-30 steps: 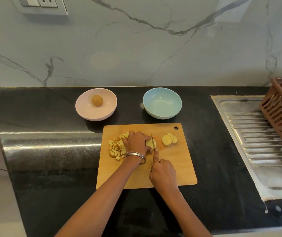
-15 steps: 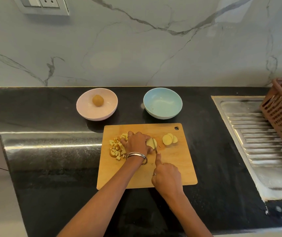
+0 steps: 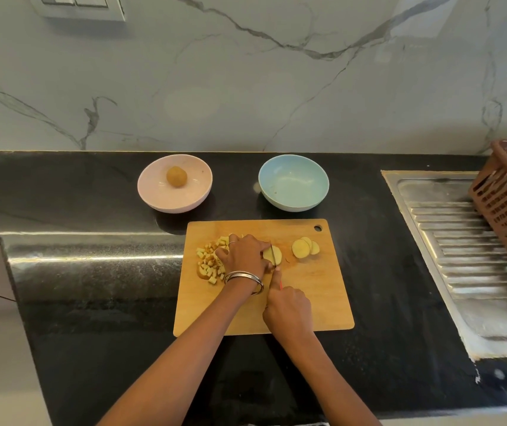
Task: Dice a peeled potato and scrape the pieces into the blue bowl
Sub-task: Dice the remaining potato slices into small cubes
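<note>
Potato piece (image 3: pixel 273 255) is sitting mid-board on the cutting board (image 3: pixel 316 305), and you're curling your left hand (image 3: pixel 243 253) over it while your right hand (image 3: pixel 287 307) is gripping the knife (image 3: pixel 273 252) — firm, probably slick flesh, so keep pinning it close beside the blade.

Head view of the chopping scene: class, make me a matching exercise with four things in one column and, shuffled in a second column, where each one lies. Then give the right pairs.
Column one:
1. blue bowl
2. diced pieces
3. round slices
4. whole potato

Column two:
A. in the pink bowl
B. on the cutting board, right of the knife
C. on the counter beyond the board, holding no potato
D. on the board, left of the left hand

Pairs: 1-C, 2-D, 3-B, 4-A
</note>
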